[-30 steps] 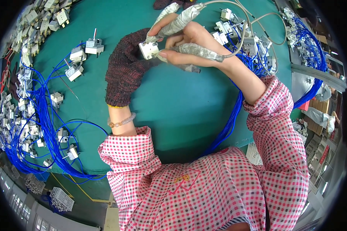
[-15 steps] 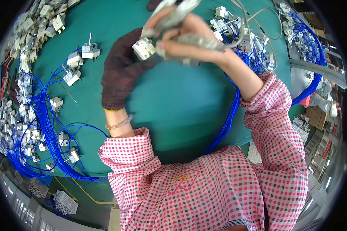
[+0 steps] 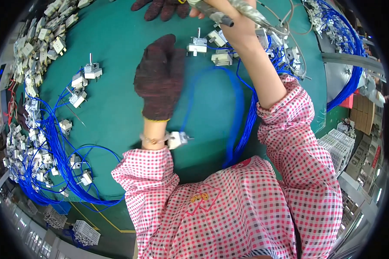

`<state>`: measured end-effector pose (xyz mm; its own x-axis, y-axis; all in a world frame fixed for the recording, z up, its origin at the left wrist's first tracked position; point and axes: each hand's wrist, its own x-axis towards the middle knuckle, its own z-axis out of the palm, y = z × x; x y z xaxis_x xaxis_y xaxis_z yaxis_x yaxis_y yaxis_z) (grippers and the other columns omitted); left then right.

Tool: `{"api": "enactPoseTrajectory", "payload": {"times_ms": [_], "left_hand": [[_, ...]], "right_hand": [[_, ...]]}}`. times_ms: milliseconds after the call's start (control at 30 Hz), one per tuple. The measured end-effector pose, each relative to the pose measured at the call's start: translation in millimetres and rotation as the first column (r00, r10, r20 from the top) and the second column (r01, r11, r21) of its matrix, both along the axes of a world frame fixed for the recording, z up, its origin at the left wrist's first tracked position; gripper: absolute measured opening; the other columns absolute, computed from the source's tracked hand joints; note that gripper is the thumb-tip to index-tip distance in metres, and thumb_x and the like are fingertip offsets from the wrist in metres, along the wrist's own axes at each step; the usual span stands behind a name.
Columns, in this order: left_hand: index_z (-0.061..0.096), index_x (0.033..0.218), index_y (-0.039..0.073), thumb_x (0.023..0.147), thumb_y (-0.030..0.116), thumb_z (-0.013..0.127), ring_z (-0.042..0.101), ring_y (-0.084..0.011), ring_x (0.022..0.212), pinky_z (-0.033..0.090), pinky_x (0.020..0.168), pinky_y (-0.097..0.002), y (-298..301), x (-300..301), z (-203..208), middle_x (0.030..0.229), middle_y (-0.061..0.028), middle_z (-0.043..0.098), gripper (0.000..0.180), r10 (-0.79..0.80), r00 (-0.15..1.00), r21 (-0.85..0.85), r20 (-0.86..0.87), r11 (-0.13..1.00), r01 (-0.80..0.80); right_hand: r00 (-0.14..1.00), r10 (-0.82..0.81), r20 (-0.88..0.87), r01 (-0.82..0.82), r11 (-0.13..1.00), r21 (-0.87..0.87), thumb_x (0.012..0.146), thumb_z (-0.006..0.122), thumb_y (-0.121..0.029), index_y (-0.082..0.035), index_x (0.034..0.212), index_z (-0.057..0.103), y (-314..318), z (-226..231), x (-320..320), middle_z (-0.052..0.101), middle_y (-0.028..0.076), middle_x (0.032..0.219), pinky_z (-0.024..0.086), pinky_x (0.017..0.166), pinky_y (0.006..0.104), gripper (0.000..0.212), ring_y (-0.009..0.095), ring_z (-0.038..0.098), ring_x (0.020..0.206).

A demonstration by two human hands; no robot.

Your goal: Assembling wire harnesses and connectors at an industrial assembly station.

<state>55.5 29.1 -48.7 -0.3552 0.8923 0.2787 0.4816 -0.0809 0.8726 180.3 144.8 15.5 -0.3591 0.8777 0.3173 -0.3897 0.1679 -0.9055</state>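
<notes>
My left hand (image 3: 159,77), in a dark brown knitted glove, is over the green table with its back up and fingers stretched forward; nothing shows in it. Beside its wrist is a small white block with a metal shaft (image 3: 177,140), joined to a blurred blue wire (image 3: 237,99). My bare right hand (image 3: 233,21) is at the far edge of view, wrapped round a taped, pen-like tool (image 3: 215,16) with a cable; part of this hand is cut off. Close by stand similar white blocks (image 3: 197,46), one with its shaft upright.
A co-worker's dark-gloved hand (image 3: 160,9) rests across the table (image 3: 116,26). Heaped white blocks (image 3: 43,39) lie far left, with wired blocks and blue wire bundles (image 3: 60,146) nearer. More blocks on blue wires (image 3: 285,56) lie right, beside a metal bar (image 3: 350,59).
The white block has left my left hand and is now beside that wrist, trailing its blue wire. My right hand has moved away with the tool. The co-worker's glove has come further into view.
</notes>
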Motion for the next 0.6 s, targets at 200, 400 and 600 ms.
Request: {"api": "enactPoseTrajectory", "payload": {"times_ms": [200,400,600], "left_hand": [[0.054,0.118,0.009,0.078,0.029,0.066,0.055,-0.0306,0.101,0.044,0.086,-0.0403,11,9,-3,0.106,-0.0096,0.060,0.046,-0.116,0.752,0.075,-0.649,0.974,0.215],[0.049,0.121,0.008,0.079,0.018,0.066,0.059,-0.0207,0.096,0.047,0.081,-0.0321,-1,0,-4,0.112,-0.0103,0.058,0.047,-0.251,0.941,-0.120,-0.227,0.966,0.229],[0.049,0.119,0.006,0.077,0.015,0.069,0.061,-0.0193,0.092,0.049,0.074,-0.0289,-4,6,-7,0.120,-0.0122,0.055,0.048,-0.418,0.580,0.248,0.700,0.903,0.351]], "right_hand": [[0.996,0.020,-0.084,-0.016,0.999,0.044,0.083,0.060,-0.006,-0.002,0.112,0.047,6,-2,3,0.057,0.008,0.089,0.048,0.053,0.0264,0.032,0.017,0.061,0.059],[0.999,0.038,0.002,-0.037,0.998,-0.045,0.083,0.061,-0.006,-0.001,0.112,0.049,8,-2,8,0.057,0.009,0.090,0.048,0.050,0.0270,0.031,0.017,0.060,0.059],[0.983,0.179,0.034,-0.173,0.977,-0.126,0.084,0.060,-0.005,-0.002,0.113,0.050,2,-4,-4,0.056,0.009,0.096,0.050,0.052,0.0281,0.031,0.017,0.060,0.060]]}}
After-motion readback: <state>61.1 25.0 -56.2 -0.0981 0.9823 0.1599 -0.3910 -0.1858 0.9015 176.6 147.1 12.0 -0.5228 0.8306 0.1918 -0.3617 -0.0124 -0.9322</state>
